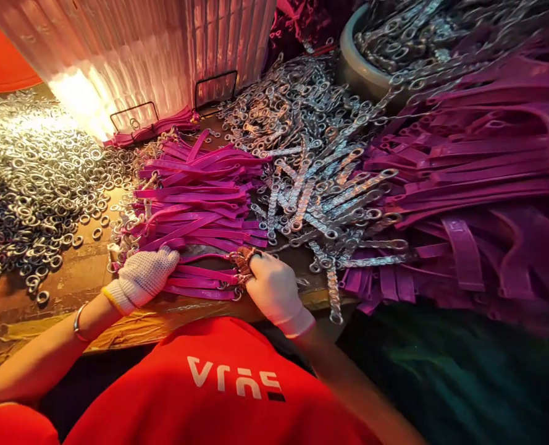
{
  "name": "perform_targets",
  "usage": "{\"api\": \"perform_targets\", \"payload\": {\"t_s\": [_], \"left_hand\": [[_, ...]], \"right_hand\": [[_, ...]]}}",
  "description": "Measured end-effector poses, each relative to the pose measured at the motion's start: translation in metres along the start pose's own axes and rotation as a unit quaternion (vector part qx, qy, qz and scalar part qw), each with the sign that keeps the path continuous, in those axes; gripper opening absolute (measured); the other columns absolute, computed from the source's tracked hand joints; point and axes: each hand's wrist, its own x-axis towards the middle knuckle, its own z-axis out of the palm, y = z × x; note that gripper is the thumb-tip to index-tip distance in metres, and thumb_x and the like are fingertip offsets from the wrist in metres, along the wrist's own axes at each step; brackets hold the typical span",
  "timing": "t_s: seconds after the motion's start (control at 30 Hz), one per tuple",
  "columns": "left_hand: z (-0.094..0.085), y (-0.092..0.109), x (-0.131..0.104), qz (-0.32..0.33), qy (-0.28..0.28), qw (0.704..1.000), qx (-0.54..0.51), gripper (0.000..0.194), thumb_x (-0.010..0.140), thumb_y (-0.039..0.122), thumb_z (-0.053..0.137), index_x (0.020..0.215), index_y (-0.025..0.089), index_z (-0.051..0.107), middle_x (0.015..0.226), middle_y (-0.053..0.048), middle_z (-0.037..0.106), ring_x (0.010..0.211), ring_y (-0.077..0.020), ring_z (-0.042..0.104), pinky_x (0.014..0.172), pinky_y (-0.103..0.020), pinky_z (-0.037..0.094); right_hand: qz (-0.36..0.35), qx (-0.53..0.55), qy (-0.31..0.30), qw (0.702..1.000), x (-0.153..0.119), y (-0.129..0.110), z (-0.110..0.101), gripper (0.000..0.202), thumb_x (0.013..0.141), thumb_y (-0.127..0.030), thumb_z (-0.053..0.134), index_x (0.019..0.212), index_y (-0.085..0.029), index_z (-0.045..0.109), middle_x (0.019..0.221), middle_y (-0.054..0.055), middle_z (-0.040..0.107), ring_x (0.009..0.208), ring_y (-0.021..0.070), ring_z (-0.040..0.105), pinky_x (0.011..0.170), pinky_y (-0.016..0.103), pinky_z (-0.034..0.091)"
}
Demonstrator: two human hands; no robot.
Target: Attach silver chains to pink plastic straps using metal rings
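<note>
A magenta strap [216, 256] stretches between my hands, low over the table's near edge. My left hand [144, 278], in a white dotted glove with a yellow cuff, is closed around its left end. At the other end, my right hand [274, 287], also in a white glove with brown wrapping on the fingers, pinches the strap; its fingertips are partly hidden. More magenta straps [195, 198] lie in a layered row just beyond, several with metal rings at their left ends. A few straps with rings at their right ends [204, 289] lie below my hands.
Loose metal rings [42, 179] are heaped at left. Short metal chain pieces [302, 185] pile up right of the straps, below a grey tub [348, 46] of chains. Wide purple straps [478, 161] spread at far right. A ribbed translucent panel [139, 55] stands behind.
</note>
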Motion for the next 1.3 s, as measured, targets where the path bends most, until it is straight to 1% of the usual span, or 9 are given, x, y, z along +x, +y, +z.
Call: {"api": "perform_targets", "payload": {"t_s": [0.27,0.5,0.6,0.73,0.8,0.9,1.03,1.2,1.3], "left_hand": [[0.013,0.011,-0.032,-0.041,-0.004,0.999,-0.01,0.036,0.097,0.014,0.03,0.109,0.018,0.063,0.094,-0.012,0.069,0.071,-0.0303,0.071,0.055,-0.039,0.053],[0.01,0.025,-0.028,-0.077,0.003,0.979,-0.187,0.039,0.083,0.006,0.044,0.113,0.014,0.065,0.108,-0.014,0.069,0.091,-0.0269,0.069,0.081,-0.042,0.055],[0.001,0.044,-0.014,-0.038,0.04,0.902,-0.429,0.031,0.086,0.01,0.045,0.106,0.016,0.068,0.102,-0.009,0.071,0.094,-0.0204,0.066,0.086,-0.033,0.052],[-0.014,0.069,0.01,-0.061,-0.01,0.726,-0.685,0.025,0.094,0.035,0.05,0.088,0.015,0.062,0.071,-0.001,0.063,0.055,-0.0101,0.053,0.053,-0.021,0.044],[-0.02,0.074,0.019,-0.096,-0.042,0.671,-0.734,0.032,0.092,0.046,0.053,0.083,0.015,0.056,0.059,0.004,0.053,0.042,-0.0064,0.04,0.041,-0.018,0.033],[-0.027,0.072,0.026,-0.097,-0.053,0.661,-0.742,0.039,0.091,0.052,0.054,0.074,0.016,0.051,0.054,0.005,0.048,0.039,-0.0056,0.038,0.038,-0.018,0.027],[-0.024,0.065,0.028,-0.088,-0.056,0.672,-0.733,0.045,0.09,0.055,0.053,0.068,0.016,0.05,0.05,0.004,0.047,0.037,-0.0059,0.038,0.038,-0.018,0.026],[-0.011,0.068,0.03,-0.116,-0.085,0.557,-0.818,0.043,0.087,0.052,0.057,0.064,0.018,0.043,0.046,0.007,0.04,0.032,-0.0044,0.029,0.035,-0.018,0.022],[-0.011,0.067,0.031,-0.097,-0.091,0.561,-0.817,0.039,0.089,0.051,0.054,0.068,0.019,0.044,0.046,0.008,0.038,0.034,-0.0049,0.026,0.036,-0.018,0.022]], "right_hand": [[-0.103,0.001,0.141,0.985,-0.008,-0.008,0.02,0.015,0.068,-0.004,0.059,0.065,-0.018,0.063,0.134,0.014,0.062,0.123,0.0294,0.048,0.08,0.036,0.041],[-0.142,-0.027,0.1,0.984,-0.018,0.005,0.023,0.012,0.074,-0.007,0.058,0.072,-0.015,0.066,0.089,0.013,0.067,0.087,0.0234,0.052,0.069,0.034,0.037],[-0.143,-0.021,0.054,0.988,-0.029,0.018,0.017,0.014,0.075,-0.007,0.057,0.074,-0.015,0.068,0.093,0.013,0.067,0.087,0.024,0.053,0.07,0.034,0.04],[-0.07,0.082,0.05,0.993,-0.033,0.024,-0.001,0.029,0.075,-0.003,0.05,0.092,-0.013,0.071,0.098,0.014,0.068,0.093,0.0241,0.058,0.079,0.034,0.047],[-0.046,0.176,0.062,0.981,-0.029,0.021,-0.011,0.04,0.076,-0.003,0.046,0.107,-0.015,0.069,0.103,0.012,0.068,0.099,0.0231,0.06,0.085,0.034,0.048],[-0.059,0.231,0.023,0.971,-0.019,0.009,-0.023,0.04,0.075,-0.003,0.045,0.104,-0.019,0.068,0.1,0.009,0.07,0.095,0.0213,0.061,0.082,0.031,0.048],[-0.07,0.123,-0.032,0.989,-0.005,-0.01,-0.03,0.024,0.068,-0.003,0.048,0.075,-0.018,0.066,0.08,0.008,0.067,0.072,0.0187,0.057,0.064,0.028,0.039],[-0.104,0.051,-0.066,0.991,0.005,-0.018,-0.04,0.022,0.067,-0.004,0.05,0.076,-0.017,0.066,0.084,0.009,0.068,0.072,0.0183,0.055,0.062,0.03,0.032],[-0.094,0.051,-0.086,0.991,0.007,-0.017,-0.042,0.023,0.067,-0.004,0.05,0.076,-0.018,0.066,0.077,0.006,0.067,0.068,0.0171,0.053,0.06,0.03,0.03]]}}
